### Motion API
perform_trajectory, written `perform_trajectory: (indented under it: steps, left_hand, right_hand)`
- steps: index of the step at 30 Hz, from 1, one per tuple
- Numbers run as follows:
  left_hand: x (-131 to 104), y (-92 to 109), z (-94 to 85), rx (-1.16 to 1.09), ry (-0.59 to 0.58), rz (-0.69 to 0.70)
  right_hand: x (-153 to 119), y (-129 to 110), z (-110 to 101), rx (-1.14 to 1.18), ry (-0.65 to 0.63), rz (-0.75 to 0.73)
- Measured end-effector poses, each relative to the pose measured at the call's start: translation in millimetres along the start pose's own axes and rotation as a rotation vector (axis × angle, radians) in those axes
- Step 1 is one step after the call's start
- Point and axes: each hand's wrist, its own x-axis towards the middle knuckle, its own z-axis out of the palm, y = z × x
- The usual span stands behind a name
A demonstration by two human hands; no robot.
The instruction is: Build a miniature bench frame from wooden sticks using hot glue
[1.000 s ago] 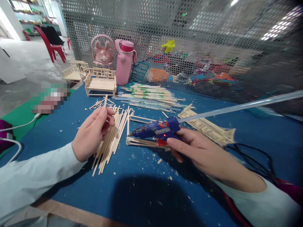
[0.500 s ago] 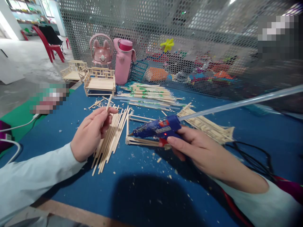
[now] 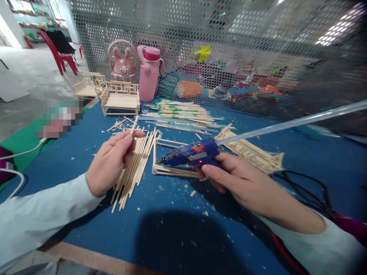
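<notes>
Between the thumb and fingers of my left hand (image 3: 110,162) is a short wooden stick (image 3: 134,125), its upper end pointing up. Under and beside that hand lies a bundle of thin wooden sticks (image 3: 136,164). My right hand (image 3: 243,179) grips a blue glue gun (image 3: 190,153) with a long clear glue stick (image 3: 286,125) out of its back. The gun's nozzle is at the near left corner of a stick frame (image 3: 154,154) lying on the blue tabletop (image 3: 100,233); whether it touches is unclear. The gun and right hand hide part of the frame.
Small wooden chair models (image 3: 120,101) stand at the back left, beside a pink bottle (image 3: 149,76). Packaged sticks (image 3: 183,112) lie behind the frame. Right of it are a slatted wooden piece (image 3: 249,151) and black cables (image 3: 312,187). A perforated metal screen (image 3: 243,34) bounds the back.
The stick in my left hand has shifted slightly right. The red trigger, visible below the gun before, is now hidden by my right hand's fingers. The gun has barely moved.
</notes>
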Motion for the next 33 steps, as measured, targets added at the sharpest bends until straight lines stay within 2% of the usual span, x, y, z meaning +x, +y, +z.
perform_trajectory:
  steps: [5, 9, 13, 17, 19, 22, 23, 25, 28, 33]
  left_hand:
    - [-1, 0, 0.2, 0.009, 0.024, -0.002]
    - [0, -4, 0.0, 0.105, 0.042, 0.039]
    - [2, -8, -3.6, 0.402, 0.027, 0.242]
    - [4, -3, -1.7, 0.69, -0.1, 0.494]
    - [5, 2, 6.8, 0.804, -0.151, 0.607]
    - [7, 7, 29.3, 0.932, -0.271, 0.737]
    - [7, 7, 37.9, 0.969, -0.318, 0.762]
    - [9, 4, 54.2, 1.04, -0.387, 0.783]
    - [10, -5, 70.5, 1.105, -0.427, 0.774]
    - [10, -14, 77.9, 1.109, -0.467, 0.699]
  right_hand:
    - [0, -1, 1, 0.021, 0.001, -0.01]
    - [1, 2, -2, -0.073, 0.018, -0.037]
    - [-8, 2, -16, -0.119, 0.094, 0.002]
    - [-25, 8, -31, -0.132, 0.295, -0.002]
    - [-30, 18, -38, -0.184, 0.464, 0.007]
    - [-29, 45, -50, -0.335, 0.727, 0.023]
    - [-27, 56, -54, -0.379, 0.763, 0.028]
    - [-20, 77, -60, -0.44, 0.784, 0.019]
    - [-9, 101, -63, -0.553, 0.743, 0.084]
    - [-2, 111, -58, -0.758, 0.699, 0.005]
